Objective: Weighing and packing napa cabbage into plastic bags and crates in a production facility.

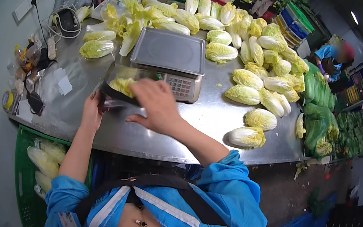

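My left hand (93,109) grips the near left edge of a clear plastic bag with a dark band (121,95), in front of a scale. Inside the bag's opening shows the yellow leafy end of a napa cabbage (123,85). My right hand (157,107), blurred, is over the right side of the bag, fingers spread; whether it touches the bag I cannot tell. The scale's metal tray (170,51) holds nothing. Left of it lie napa cabbages in clear film (96,49) and loose leaves (130,37). Many bare napa cabbages (244,94) cover the table's right side.
The steel table (174,152) spans the front. Cables (65,22), a tape roll (8,100) and paper slips (64,85) lie left. A green crate (21,165) with bagged cabbages stands below left. Green net sacks (315,126) are at right; a co-worker (334,60) is beyond.
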